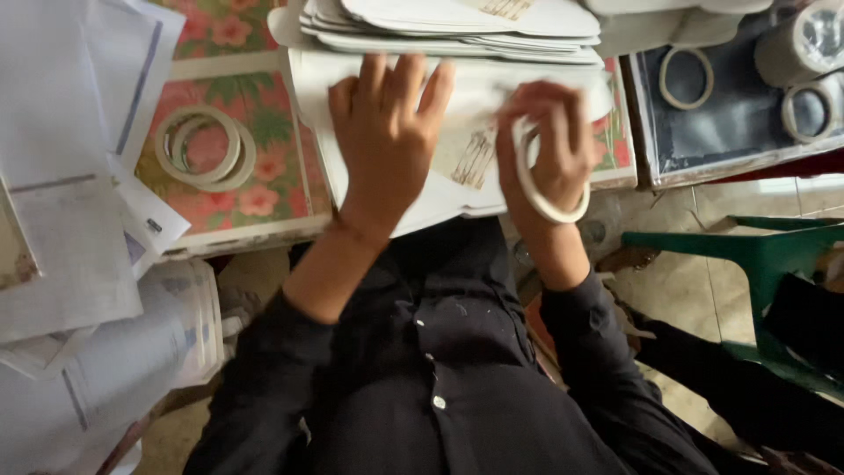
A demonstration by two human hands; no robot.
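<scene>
My left hand point(387, 141) lies flat, palm down, fingers spread, pressing on a white die-cut card sheet point(457, 158) on the table. Nothing is pinched there. My right hand point(549, 149) is curled shut on a white tape roll point(538, 189); the ring loops around my fingers and hangs toward the wrist, fingertips touching the sheet's right part.

Edges: the sheet's near edge overhangs the table's front edge, right above my black shirt point(440, 369). The sheet's far edge tucks under a stack of similar white card blanks point(457, 26) at the top. The floral tabletop point(264, 132) shows only to the left of my left hand, and in a thin strip right of the right hand.

Room: the left is crowded; two tape rings point(204, 148) lie on the floral surface near my left hand but apart from it, and loose white papers point(61, 176) pile past the table's left edge. A rolled paper bundle point(132, 352) sits lower left. On the right, a green plastic chair point(774, 255) stands over bare floor, well apart from my right hand.

Containers: a dark shallow tray point(738, 132) just right of the table holds one flat tape ring point(686, 77) and a smaller one point(809, 113); a larger roll point(804, 44) sits at its far right corner, and I cannot tell whether that one is inside it.
</scene>
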